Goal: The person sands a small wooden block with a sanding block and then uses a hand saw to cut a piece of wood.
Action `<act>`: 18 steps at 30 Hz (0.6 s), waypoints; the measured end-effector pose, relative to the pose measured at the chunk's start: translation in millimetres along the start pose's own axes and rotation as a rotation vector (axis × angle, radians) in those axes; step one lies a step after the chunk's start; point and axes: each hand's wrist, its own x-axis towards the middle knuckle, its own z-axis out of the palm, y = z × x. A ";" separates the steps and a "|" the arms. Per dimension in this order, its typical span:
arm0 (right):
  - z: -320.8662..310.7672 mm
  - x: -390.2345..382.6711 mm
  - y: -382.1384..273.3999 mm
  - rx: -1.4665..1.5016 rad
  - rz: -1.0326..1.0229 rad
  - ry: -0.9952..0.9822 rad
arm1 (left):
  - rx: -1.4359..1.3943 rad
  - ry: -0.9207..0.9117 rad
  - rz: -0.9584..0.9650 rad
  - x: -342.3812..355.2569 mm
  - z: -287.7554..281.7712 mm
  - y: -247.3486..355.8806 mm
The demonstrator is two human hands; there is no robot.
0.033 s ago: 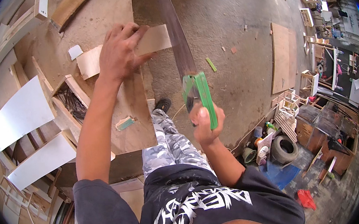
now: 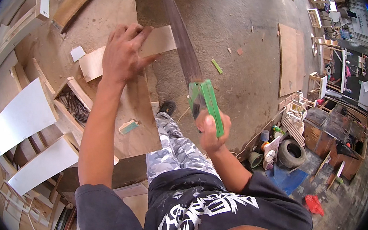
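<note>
My left hand [image 2: 124,54] grips a pale flat wooden strip [image 2: 160,40] across the edge of a brown wooden worktable [image 2: 115,14], thumb and fingers on either side of it. The strip's right end sticks out past the table edge. In my right hand [image 2: 216,132] is the green handle of a handsaw [image 2: 210,98], the fingers wrapped round it. The long dark blade points away from me and meets the strip's outer end; whether it has cut in there, I cannot tell.
On the table lie a small white scrap [image 2: 77,53], a wooden box of nails [image 2: 71,104] and a green-edged offcut [image 2: 128,126]. White panels [image 2: 20,116] rest at left. Right, on the floor, are a plywood sheet [image 2: 289,59], a tyre [image 2: 291,153] and a green strip [image 2: 217,66].
My right hand and the saw have slid slightly toward my body. The left hand and the wooden strip stay in place.
</note>
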 end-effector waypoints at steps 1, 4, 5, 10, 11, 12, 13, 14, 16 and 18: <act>-5.3 -9.4 -0.9 0.003 0.004 -0.004 | 0.005 0.011 0.005 -1.6 0.0 0.7; -13.7 -21.8 -4.2 0.015 -0.014 -0.037 | 0.004 0.019 0.020 -2.8 0.6 -1.2; -11.9 -16.5 -4.7 -0.002 -0.021 -0.039 | -0.004 0.019 0.033 -2.2 0.9 -1.1; 0.1 12.4 -6.3 0.075 0.104 -0.015 | 0.022 0.000 0.026 -1.4 -1.1 1.5; -2.8 6.0 -5.3 0.038 0.058 -0.030 | 0.034 -0.001 0.031 -0.7 -1.4 1.9; -6.1 -1.2 -4.7 0.001 0.012 -0.043 | 0.035 -0.001 0.032 0.5 -1.6 1.2; -10.5 -13.3 -5.7 0.002 0.014 -0.042 | 0.029 0.003 0.023 -0.5 -1.7 0.9; -15.6 -25.8 -7.2 -0.002 -0.010 -0.047 | 0.026 0.008 0.011 -2.0 -2.3 0.6; -19.4 -29.7 -8.0 -0.003 -0.036 -0.050 | 0.016 -0.007 0.022 -3.2 -1.7 0.1; -18.6 -24.3 -10.7 -0.002 0.005 -0.051 | 0.005 -0.019 0.036 -1.3 -1.8 -3.0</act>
